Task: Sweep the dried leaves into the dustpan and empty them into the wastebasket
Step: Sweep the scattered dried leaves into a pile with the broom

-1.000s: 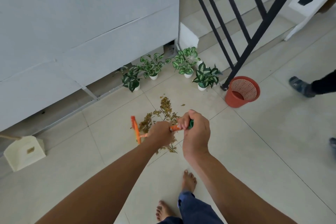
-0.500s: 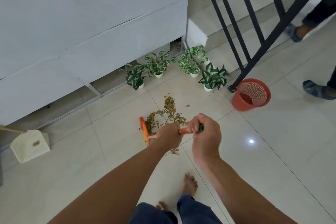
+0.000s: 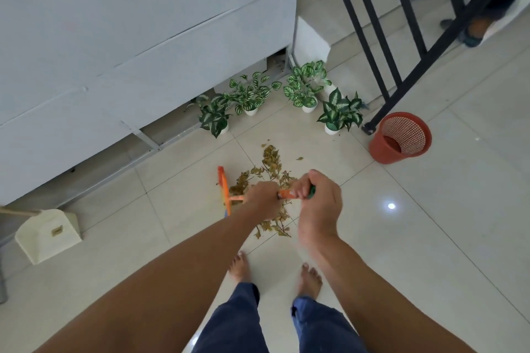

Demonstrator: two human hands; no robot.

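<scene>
L hand [image 3: 262, 198] & R hand [image 3: 318, 203] both clamped on broom [image 3: 224, 188] handle at ctr, head touching leaves [image 3: 271, 160]; dustpan [image 3: 47, 235] far left, basket [image 3: 400, 137] mid-right.

dried leaves [image 3: 271, 157] heaped centre, cream dustpan [image 3: 47, 235] left, red wastebasket [image 3: 380, 149] right

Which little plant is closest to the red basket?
The rightmost potted plant, with dark pointed leaves, right beside the wastebasket; every other plant stands farther left.

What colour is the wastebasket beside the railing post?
Terracotta red wastebasket, with a mesh-patterned wall; head view.
</scene>
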